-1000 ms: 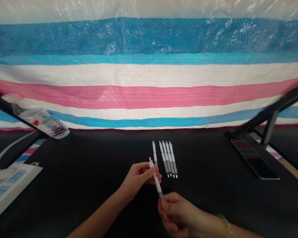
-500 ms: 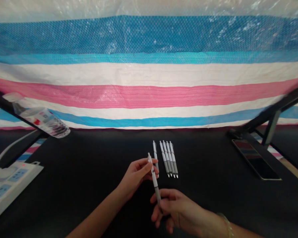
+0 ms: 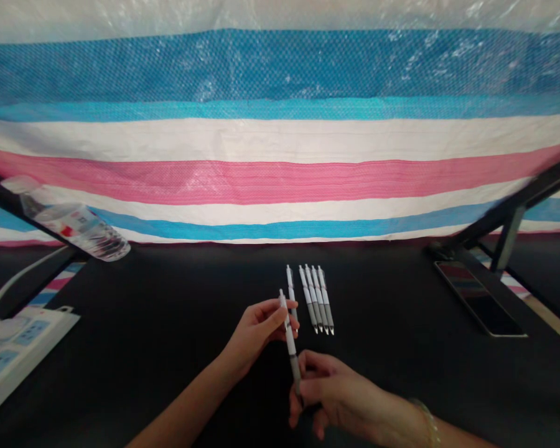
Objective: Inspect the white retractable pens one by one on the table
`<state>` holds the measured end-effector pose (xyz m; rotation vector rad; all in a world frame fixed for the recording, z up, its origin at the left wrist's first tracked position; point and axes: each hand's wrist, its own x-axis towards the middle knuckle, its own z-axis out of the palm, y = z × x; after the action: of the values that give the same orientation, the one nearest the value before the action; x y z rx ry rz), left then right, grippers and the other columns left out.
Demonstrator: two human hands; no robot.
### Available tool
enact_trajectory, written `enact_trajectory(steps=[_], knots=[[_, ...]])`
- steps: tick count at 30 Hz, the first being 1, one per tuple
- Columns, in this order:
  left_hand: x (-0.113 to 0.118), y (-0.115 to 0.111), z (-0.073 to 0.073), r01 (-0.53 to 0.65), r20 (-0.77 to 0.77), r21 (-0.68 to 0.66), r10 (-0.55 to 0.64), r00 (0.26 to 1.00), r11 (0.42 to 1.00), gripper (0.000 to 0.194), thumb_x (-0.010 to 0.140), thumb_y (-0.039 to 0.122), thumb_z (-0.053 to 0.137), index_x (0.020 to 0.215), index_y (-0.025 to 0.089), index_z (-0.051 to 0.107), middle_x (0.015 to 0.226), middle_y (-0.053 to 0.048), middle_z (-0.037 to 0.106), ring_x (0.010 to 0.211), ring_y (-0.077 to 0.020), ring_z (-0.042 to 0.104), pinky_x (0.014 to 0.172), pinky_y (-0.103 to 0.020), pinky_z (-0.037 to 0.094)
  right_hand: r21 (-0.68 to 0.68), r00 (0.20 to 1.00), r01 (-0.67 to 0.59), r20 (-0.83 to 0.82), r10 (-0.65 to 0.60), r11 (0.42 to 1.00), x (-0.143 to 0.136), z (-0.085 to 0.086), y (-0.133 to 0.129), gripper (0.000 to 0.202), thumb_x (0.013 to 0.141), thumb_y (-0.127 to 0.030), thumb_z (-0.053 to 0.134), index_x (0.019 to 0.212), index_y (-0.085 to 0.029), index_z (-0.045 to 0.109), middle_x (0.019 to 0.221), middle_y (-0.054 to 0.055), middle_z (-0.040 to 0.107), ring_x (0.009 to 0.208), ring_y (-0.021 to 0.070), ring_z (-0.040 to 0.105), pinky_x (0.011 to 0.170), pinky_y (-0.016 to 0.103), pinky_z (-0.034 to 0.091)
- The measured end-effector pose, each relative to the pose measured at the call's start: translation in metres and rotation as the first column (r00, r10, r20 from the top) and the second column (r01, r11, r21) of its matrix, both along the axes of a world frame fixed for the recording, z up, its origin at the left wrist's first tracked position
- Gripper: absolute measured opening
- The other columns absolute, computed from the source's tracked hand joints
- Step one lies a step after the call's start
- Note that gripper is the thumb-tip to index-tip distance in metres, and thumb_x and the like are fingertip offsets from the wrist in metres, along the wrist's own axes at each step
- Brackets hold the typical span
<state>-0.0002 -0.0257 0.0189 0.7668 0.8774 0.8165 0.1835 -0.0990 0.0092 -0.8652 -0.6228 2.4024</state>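
A white pen (image 3: 290, 339) with a grey grip slants between my two hands. My left hand (image 3: 261, 323) pinches its upper part between thumb and fingers. Lower down, the thumb and fingers of my right hand (image 3: 324, 389) close on the grey grip end, and the tip is hidden there. Just behind my left fingertips lies another white pen (image 3: 290, 283), partly covered by them. To its right, several matching pens (image 3: 316, 298) lie side by side on the black table (image 3: 205, 286), their tips toward me.
At the right lies a phone (image 3: 480, 298) beside a black metal bar (image 3: 508, 236). A water bottle (image 3: 81, 227) leans at the left, above a white power strip (image 3: 23, 348) with a cable. Striped sheeting (image 3: 280, 137) hangs behind the table.
My right hand's fingers have shifted and closed further around the pen's lower end. My left hand keeps nearly the same hold. The pens on the table have stayed put.
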Motion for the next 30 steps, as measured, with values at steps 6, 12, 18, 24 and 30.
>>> enact_trajectory(steps=[6, 12, 18, 24, 30], knots=[[-0.0004, -0.0008, 0.0008, 0.003, -0.005, -0.003, -0.004, 1.0, 1.0, 0.045, 0.078, 0.045, 0.081, 0.107, 0.011, 0.075, 0.08, -0.009, 0.075, 0.067, -0.0156, 0.069, 0.063, -0.024, 0.052, -0.008, 1.0, -0.027, 0.003, 0.027, 1.0, 0.001, -0.0001, 0.0012, 0.035, 0.086, -0.042, 0.069, 0.101, -0.013, 0.056, 0.09, 0.012, 0.074, 0.08, 0.021, 0.073, 0.05, 0.019, 0.045], [-0.0001, 0.0, 0.0009, -0.011, 0.004, -0.005, 0.011, 1.0, 1.0, 0.043, 0.077, 0.044, 0.083, 0.105, 0.011, 0.076, 0.078, -0.008, 0.074, 0.067, -0.0157, 0.069, 0.064, -0.024, 0.053, -0.014, 1.0, -0.02, 0.011, 0.021, 1.0, 0.0015, 0.0021, 0.0008, 0.038, 0.083, -0.038, 0.073, 0.106, -0.014, 0.055, 0.095, 0.013, 0.075, 0.081, 0.0207, 0.073, 0.049, 0.017, 0.046], [0.0007, 0.0002, 0.0022, -0.028, 0.013, -0.001, 0.028, 1.0, 1.0, 0.043, 0.076, 0.044, 0.084, 0.103, 0.011, 0.076, 0.077, -0.008, 0.074, 0.067, -0.0163, 0.068, 0.063, -0.025, 0.052, -0.004, 0.999, -0.033, -0.007, 0.033, 0.999, 0.0014, 0.0038, 0.0017, 0.036, 0.081, -0.035, 0.075, 0.102, -0.016, 0.053, 0.097, 0.012, 0.075, 0.082, 0.0204, 0.073, 0.051, 0.018, 0.047], [0.0008, 0.0012, 0.0006, -0.033, 0.016, -0.005, 0.033, 0.999, 0.999, 0.042, 0.076, 0.044, 0.084, 0.102, 0.011, 0.076, 0.079, -0.009, 0.075, 0.068, -0.0169, 0.069, 0.062, -0.024, 0.052, 0.012, 0.999, -0.041, -0.01, 0.041, 0.999, 0.0022, 0.0004, 0.0012, 0.037, 0.081, -0.035, 0.076, 0.101, -0.016, 0.051, 0.092, 0.013, 0.075, 0.08, 0.022, 0.074, 0.048, 0.017, 0.048], [0.0005, 0.0008, 0.0011, -0.052, 0.029, -0.013, 0.052, 0.998, 0.999, 0.043, 0.075, 0.044, 0.085, 0.102, 0.011, 0.076, 0.077, -0.009, 0.075, 0.067, -0.0166, 0.069, 0.063, -0.025, 0.053, 0.001, 0.996, -0.065, -0.056, 0.065, 0.998, 0.0024, -0.0023, 0.0006, 0.037, 0.088, -0.04, 0.069, 0.109, -0.015, 0.051, 0.103, 0.016, 0.074, 0.084, 0.0237, 0.075, 0.05, 0.018, 0.049]])
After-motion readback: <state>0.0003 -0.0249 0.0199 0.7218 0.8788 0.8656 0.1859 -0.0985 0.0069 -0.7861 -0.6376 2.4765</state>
